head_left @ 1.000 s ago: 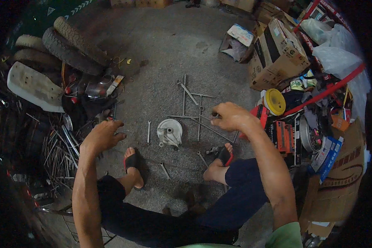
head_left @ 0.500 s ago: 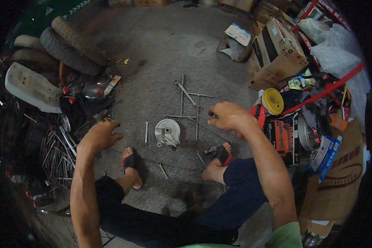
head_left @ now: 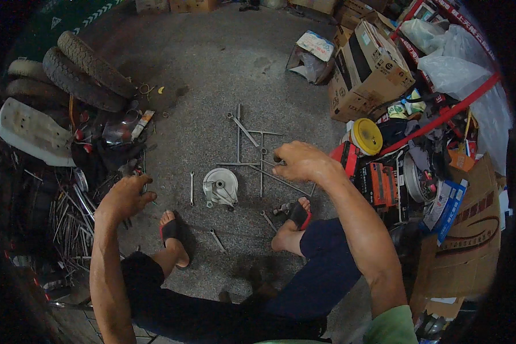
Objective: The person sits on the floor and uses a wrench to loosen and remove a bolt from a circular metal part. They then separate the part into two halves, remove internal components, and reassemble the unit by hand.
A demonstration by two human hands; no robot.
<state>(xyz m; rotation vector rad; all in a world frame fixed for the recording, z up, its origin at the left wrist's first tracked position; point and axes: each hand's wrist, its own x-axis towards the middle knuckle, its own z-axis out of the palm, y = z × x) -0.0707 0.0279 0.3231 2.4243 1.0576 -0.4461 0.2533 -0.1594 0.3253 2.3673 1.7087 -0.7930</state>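
A round silver-grey metal plate with a dark centre hole (head_left: 229, 182), like a wheel's brake plate, lies on the floor between my feet. My left hand (head_left: 125, 198) hovers to its left, fingers apart and holding nothing. To the right, my right hand (head_left: 304, 161) is raised with curved fingers and a gap at the thumb; nothing shows in it. A small wrench (head_left: 192, 189) lies just left of the plate, another wrench (head_left: 218, 241) below it. Beyond it is a group of T-handled rods (head_left: 238, 135) with a wrench (head_left: 244, 131) across them.
Worn tyres (head_left: 80, 80) and a pile of metal rods (head_left: 71, 226) fill the left side. At right stand a cardboard box (head_left: 367, 74), a yellow-lidded tub (head_left: 366, 136), a red bar (head_left: 441, 117) and a flattened carton (head_left: 464, 241).
The whole view has shifted, so things sit farther left. The metal plate looks turned slightly, its lugs at a different angle. Both hands keep nearly the same places over the floor.
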